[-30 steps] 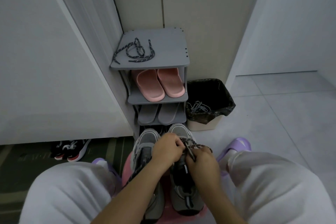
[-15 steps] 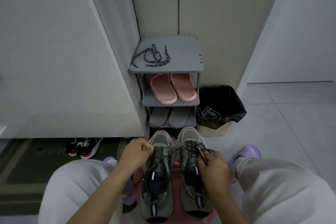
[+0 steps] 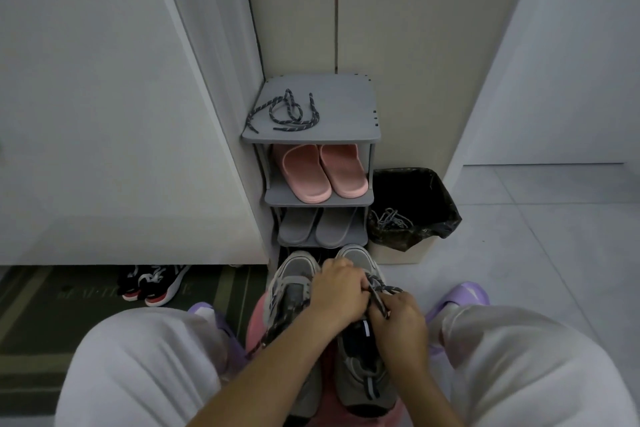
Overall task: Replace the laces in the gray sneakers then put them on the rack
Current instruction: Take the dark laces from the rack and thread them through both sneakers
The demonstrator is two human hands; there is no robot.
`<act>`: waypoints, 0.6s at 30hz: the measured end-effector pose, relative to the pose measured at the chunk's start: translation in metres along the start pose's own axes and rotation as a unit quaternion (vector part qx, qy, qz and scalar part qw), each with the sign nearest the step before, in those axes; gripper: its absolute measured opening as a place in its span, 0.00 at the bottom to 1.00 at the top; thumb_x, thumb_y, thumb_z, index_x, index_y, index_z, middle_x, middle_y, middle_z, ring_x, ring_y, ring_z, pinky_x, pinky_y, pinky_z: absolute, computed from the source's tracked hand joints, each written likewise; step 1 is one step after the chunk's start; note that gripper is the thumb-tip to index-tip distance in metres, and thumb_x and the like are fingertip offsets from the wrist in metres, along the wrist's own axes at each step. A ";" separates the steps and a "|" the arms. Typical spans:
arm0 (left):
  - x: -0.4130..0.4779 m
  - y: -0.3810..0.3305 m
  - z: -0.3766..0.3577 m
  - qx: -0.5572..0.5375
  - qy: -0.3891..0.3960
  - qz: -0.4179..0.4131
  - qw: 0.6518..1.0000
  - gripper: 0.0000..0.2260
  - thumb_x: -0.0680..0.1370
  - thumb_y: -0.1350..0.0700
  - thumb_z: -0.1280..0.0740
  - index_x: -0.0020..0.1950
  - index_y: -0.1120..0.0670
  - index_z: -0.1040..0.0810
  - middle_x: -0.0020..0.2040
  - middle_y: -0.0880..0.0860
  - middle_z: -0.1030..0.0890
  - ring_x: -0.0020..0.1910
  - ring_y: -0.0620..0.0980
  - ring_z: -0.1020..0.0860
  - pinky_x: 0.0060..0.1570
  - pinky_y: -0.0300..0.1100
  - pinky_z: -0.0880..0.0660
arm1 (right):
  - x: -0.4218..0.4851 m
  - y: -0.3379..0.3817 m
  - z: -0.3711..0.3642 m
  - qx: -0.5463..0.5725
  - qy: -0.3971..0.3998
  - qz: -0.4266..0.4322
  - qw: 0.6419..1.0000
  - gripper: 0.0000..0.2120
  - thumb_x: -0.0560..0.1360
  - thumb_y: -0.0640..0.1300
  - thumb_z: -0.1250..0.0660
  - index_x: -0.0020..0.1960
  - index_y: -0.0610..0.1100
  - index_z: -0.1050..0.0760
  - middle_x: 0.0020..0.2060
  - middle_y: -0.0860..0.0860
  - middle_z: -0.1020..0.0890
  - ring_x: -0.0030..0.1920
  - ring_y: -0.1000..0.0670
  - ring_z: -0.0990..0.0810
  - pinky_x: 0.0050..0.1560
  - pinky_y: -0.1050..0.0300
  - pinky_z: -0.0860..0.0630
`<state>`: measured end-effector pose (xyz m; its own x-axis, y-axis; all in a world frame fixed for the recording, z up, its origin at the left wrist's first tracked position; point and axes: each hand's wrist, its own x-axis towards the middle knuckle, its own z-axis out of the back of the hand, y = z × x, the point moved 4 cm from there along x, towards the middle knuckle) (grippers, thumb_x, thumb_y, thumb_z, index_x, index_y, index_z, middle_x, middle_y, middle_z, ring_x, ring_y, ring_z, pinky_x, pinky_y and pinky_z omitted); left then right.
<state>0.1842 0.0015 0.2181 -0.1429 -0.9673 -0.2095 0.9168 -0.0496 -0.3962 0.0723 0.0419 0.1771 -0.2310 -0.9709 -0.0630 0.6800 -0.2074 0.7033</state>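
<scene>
L hand (image 3: 341, 291), R hand (image 3: 398, 321): fingers (image 3: 356, 288) curled

A line of pale lettering runs across the dark floor mat (image 3: 52, 322) at the left, beside the black and red shoes (image 3: 152, 282). It is too dim and blurred to read. No brand, label or number is legible on the gray sneakers (image 3: 360, 367) or the rack (image 3: 346, 107).

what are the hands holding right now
Left hand: closed, gripping the dark lace on a gray sneaker.
Right hand: closed, pinching the same lace.
</scene>
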 end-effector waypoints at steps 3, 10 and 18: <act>0.005 -0.001 -0.005 0.021 -0.003 0.019 1.000 0.10 0.79 0.53 0.39 0.54 0.52 0.20 0.64 0.52 0.28 0.63 0.54 0.33 0.60 0.47 0.31 | 0.001 -0.001 0.000 -0.001 0.003 -0.002 1.000 0.07 0.74 0.42 0.34 0.46 0.41 0.19 0.46 0.46 0.23 0.44 0.45 0.23 0.42 0.55 0.30; 0.005 0.005 0.000 0.031 0.021 0.043 0.998 0.12 0.79 0.55 0.40 0.57 0.56 0.21 0.67 0.51 0.32 0.67 0.53 0.36 0.64 0.46 0.34 | -0.001 0.001 -0.001 -0.013 -0.008 -0.006 1.000 0.07 0.73 0.43 0.34 0.45 0.40 0.20 0.44 0.45 0.24 0.44 0.43 0.22 0.39 0.59 0.35; -0.016 0.061 0.024 -0.003 -0.010 0.071 0.997 0.09 0.76 0.54 0.38 0.39 0.54 0.23 0.54 0.50 0.25 0.63 0.51 0.30 0.60 0.44 0.31 | 0.000 0.001 0.000 -0.027 -0.001 0.002 1.000 0.08 0.74 0.44 0.35 0.46 0.42 0.18 0.45 0.46 0.24 0.44 0.44 0.22 0.39 0.59 0.35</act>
<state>0.2517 0.0077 0.2185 -0.0042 -0.9690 -0.2468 0.9248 0.0901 -0.3697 0.0729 0.0422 0.1778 -0.2288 -0.9717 -0.0583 0.7172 -0.2087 0.6649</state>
